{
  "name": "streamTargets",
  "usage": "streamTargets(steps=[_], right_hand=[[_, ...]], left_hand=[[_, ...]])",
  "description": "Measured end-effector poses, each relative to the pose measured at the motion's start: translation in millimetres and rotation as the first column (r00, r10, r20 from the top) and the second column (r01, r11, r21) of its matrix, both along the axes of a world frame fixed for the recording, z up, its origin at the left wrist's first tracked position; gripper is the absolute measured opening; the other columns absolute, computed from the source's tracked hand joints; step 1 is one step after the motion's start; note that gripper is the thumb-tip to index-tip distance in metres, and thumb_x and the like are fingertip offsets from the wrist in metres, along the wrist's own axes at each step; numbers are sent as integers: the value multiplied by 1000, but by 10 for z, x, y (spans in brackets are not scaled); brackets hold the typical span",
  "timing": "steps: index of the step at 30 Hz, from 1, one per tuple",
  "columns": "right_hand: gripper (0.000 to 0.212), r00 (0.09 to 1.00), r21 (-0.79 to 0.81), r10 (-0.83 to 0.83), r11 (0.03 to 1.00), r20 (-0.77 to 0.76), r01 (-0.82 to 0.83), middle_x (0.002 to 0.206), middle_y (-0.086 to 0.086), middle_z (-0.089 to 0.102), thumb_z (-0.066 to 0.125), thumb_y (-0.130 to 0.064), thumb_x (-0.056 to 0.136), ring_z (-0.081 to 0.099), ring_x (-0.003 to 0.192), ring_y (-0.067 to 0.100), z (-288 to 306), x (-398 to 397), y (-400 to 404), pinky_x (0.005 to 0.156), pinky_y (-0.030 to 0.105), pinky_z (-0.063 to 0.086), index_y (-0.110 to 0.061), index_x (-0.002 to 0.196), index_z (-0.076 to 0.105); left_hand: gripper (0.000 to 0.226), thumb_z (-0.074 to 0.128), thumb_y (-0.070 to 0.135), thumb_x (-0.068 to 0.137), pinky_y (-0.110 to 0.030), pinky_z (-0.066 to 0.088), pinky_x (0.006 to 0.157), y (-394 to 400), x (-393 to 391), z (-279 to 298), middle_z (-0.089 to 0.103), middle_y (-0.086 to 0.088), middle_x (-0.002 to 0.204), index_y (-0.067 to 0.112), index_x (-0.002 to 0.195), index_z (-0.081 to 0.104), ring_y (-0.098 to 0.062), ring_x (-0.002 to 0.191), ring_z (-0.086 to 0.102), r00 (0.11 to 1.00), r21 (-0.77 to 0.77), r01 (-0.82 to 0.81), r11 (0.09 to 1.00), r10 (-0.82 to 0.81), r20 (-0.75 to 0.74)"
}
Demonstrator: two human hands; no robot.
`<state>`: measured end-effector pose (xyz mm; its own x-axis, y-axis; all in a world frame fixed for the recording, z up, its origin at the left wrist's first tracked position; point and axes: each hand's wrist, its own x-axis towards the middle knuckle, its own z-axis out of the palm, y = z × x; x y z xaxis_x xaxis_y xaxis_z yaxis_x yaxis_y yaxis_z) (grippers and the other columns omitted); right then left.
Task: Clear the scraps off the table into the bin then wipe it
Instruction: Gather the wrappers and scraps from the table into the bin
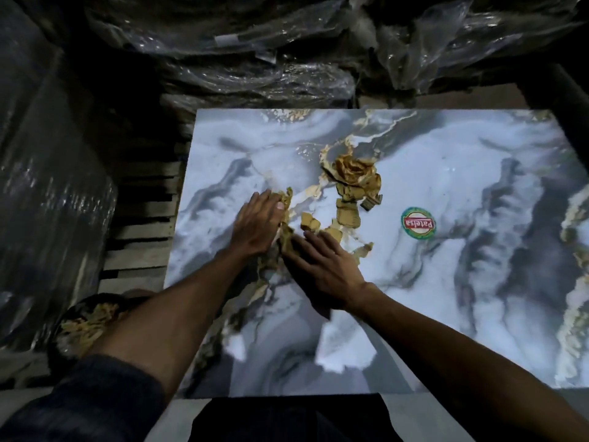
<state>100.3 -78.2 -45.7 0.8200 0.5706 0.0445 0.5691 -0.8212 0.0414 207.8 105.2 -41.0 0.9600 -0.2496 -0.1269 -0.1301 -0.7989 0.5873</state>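
Bin [84,323]: low at the near left, beside the surface [446,186], scraps already inside; a sweep aimed wide would likely drop pieces on the floor.
Right hand [322,266]: grip flat and loose, fingers straight, on a scrap.
Left hand [255,224]: grip flat too, holding nothing, pressing scraps [347,199] at its fingertips.
Small scraps: between and just past the hands; may slip through the gap.
Far heap [353,169]: crumpled, beyond both hands; may be missed.
Sticker [418,223]: right of the heap, no scrap.

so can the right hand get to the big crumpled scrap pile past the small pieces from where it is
Probably yes. The right hand lies open and flat on the marble table, and only small tan scraps lie between it and the crumpled scrap pile. Nothing tall blocks the way.
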Motion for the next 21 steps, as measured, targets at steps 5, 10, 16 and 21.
streamTargets(steps=[5,10,16,21], right_hand=[[35,992,370,-40,929,116,-6,135,17,57,59,-25,92,56,119,35,193,213,-342,102,44,37,-11,123,64],[47,956,638,-288,725,-62,260,130,20,59,44,-37,95,56,116,35,561,878,-907,97,44,45,-4,122,62],[63,893,467,-303,769,-333,436,154,10,37,42,-53,91,33,141,28,503,1671,-1315,114,46,28,-21,144,43],[65,881,391,-181,844,-437,367,146,9,48,42,-55,89,42,131,27,354,1713,-1272,106,39,33,-19,142,46]], left_hand=[[73,14,60,90,-45,22,117,-212,-265,45,43,-9,148,16,137,50,-27,143,30,997,-81,-72,994,73,12],[73,17,62,89,-40,11,118,-461,-498,35,35,-6,154,19,141,45,-23,146,21,993,-80,-116,990,118,15],[75,18,64,89,-42,15,119,-573,-500,-24,31,-3,157,19,144,42,-20,147,19,992,-19,-122,992,123,38],[76,17,65,88,-44,14,119,-606,-481,-33,30,-1,157,20,144,42,-19,148,17,992,-13,-116,993,116,43]])
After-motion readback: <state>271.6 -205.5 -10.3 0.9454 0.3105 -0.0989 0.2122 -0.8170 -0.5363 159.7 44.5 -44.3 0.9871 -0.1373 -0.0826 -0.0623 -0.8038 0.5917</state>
